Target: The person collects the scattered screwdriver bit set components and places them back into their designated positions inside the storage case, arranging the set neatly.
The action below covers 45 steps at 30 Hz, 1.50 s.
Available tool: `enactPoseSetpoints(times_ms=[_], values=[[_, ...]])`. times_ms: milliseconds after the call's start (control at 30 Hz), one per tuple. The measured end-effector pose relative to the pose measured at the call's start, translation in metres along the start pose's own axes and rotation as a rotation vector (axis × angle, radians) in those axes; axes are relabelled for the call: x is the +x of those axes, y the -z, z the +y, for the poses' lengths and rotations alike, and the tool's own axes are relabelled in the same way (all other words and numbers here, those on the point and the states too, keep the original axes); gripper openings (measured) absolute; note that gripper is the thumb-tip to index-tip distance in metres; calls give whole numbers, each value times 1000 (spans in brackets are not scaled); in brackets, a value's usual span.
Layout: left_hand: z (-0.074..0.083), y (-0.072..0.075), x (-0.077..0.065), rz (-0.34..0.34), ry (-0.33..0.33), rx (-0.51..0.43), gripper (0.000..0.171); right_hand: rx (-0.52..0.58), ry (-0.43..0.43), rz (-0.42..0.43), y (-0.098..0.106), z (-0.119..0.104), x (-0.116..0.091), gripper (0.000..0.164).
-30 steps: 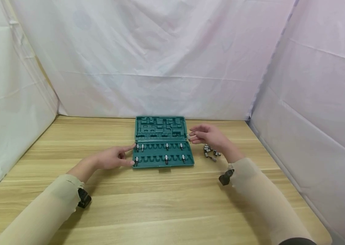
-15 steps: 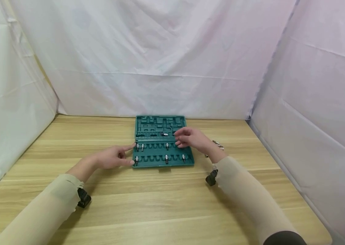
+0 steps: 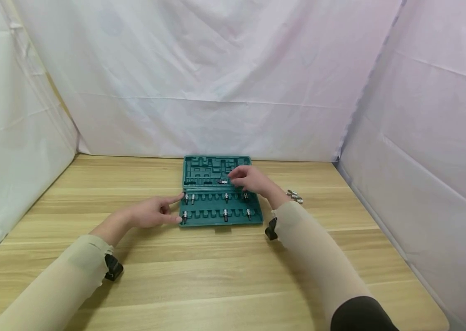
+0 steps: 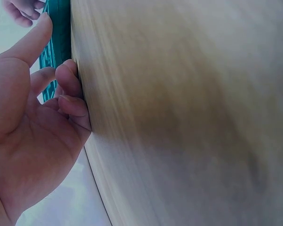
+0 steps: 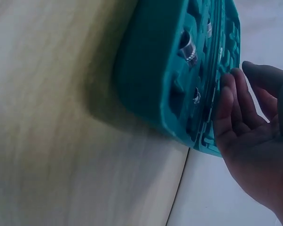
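Note:
An open green socket-set case lies on the wooden table, its moulded lid folded back. Several bit sockets stand in two rows of slots in the near half. My left hand touches the case's left edge with extended thumb and index finger, the other fingers bent, as the left wrist view also shows. Above the lid's right part is my right hand, fingers loosely bent with nothing visible between them in the right wrist view. A bit socket lies in the lid just left of its fingertips.
Several loose bit sockets lie on the table right of the case, near the right forearm, which may cover part of the pile. White cloth hangs behind the table and at both sides.
My right hand has moved left from the case's right edge to over the lid. A bit socket now lies in the lid where none showed one second ago. My left hand stays put.

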<state>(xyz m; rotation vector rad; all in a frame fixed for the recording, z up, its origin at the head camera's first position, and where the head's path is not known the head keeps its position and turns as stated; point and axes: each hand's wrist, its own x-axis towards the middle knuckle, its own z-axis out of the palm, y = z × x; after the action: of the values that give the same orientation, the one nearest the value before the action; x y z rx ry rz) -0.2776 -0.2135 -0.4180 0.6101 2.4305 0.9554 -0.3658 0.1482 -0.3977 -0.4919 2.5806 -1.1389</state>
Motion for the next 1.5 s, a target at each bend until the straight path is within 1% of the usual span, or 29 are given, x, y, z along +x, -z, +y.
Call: enactPoseSetpoints(times_ms=[100, 233, 433, 600, 900, 1133, 1233, 1500], values=[[1, 0, 0, -4, -2, -1, 90, -49, 9, 1, -4, -1, 7, 31], [1, 0, 1, -4, -1, -2, 90, -83, 19, -2, -8, -2, 14, 29], [2, 0, 0, 1, 2, -3, 90, -140, -1, -23, -12, -4, 22, 28], [2, 1, -1, 5, -12, -8, 90, -183, -21, -33, -16, -7, 26, 28], [0, 2, -2, 4, -3, 1, 90, -216, -29, -42, -20, -12, 26, 21], [0, 1, -3, 13, -3, -4, 90, -232, -19, -74, -19, -14, 27, 28], [0, 1, -3, 12, -8, -2, 90, -233, -19, -85, -19, -14, 28, 28], [-1, 1, -1, 7, -6, -6, 90, -203, -21, -54, -19, -9, 29, 21]])
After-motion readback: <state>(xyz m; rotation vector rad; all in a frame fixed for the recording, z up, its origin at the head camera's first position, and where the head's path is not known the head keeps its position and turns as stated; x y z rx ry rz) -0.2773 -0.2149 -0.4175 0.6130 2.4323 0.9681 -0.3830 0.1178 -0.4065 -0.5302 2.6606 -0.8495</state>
